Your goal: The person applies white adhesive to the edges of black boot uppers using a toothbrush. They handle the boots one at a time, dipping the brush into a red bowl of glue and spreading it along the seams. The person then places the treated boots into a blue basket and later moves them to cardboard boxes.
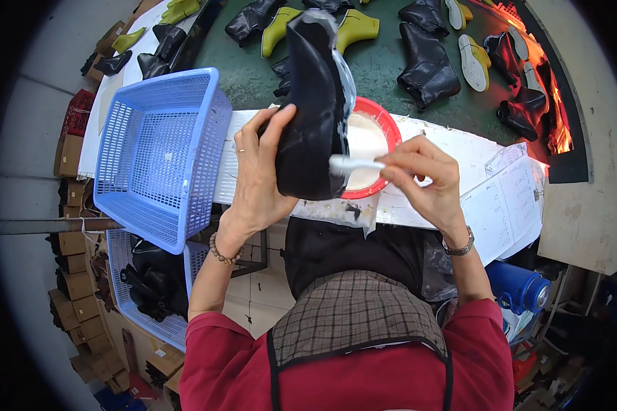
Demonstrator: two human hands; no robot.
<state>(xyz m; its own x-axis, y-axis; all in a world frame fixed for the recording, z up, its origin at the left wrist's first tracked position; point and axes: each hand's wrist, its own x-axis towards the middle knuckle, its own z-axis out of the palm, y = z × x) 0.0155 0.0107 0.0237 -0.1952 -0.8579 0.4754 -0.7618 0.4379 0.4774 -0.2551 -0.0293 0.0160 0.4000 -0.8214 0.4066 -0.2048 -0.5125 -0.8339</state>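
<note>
My left hand (257, 175) is closed round the side of a black leather boot upper (307, 116), holding it up over the bench. Whitish paste coats the edge of the boot along its right side. In the fingers of my right hand (425, 175) is a small white brush (355, 164), its head slightly blurred and at the boot's lower right edge. Behind the boot stands a red bowl (391, 127) with creamy white paste in it, partly hidden by the boot.
Blue plastic baskets (154, 240) stand at my left, the lower holding black boot uppers (159, 274). Black boots (428, 65) and yellow-green shoe lasts (358, 29) lie on the green surface. A glowing orange heater (561, 123), papers (504, 205) and a blue flask (517, 286) are at right.
</note>
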